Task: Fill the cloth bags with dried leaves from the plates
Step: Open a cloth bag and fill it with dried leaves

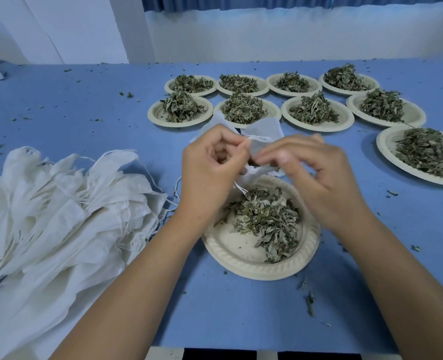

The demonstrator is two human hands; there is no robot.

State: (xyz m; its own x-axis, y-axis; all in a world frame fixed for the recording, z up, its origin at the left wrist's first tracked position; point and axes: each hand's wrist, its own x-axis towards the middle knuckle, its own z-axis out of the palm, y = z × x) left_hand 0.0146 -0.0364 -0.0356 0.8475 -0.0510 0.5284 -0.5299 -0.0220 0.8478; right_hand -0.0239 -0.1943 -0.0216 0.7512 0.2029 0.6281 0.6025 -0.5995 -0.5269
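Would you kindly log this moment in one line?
left hand, right hand: pinch cloth bag | below: plate, dried leaves | bag pile: left

Soft bluish daylight, wide-angle edge distortion

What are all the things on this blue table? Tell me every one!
far plates: nine, cream, each heaped with green leaves, across the far and right side of the table
near plate: one, cream, under the hands
dried leaves: one loose heap, grey-green, on the near plate
bag pile: many, off-white with strings, left side
held bag: one, white, above the near plate
table: one, blue, dotted with leaf crumbs
left hand: pinches the held bag
right hand: pinches the held bag
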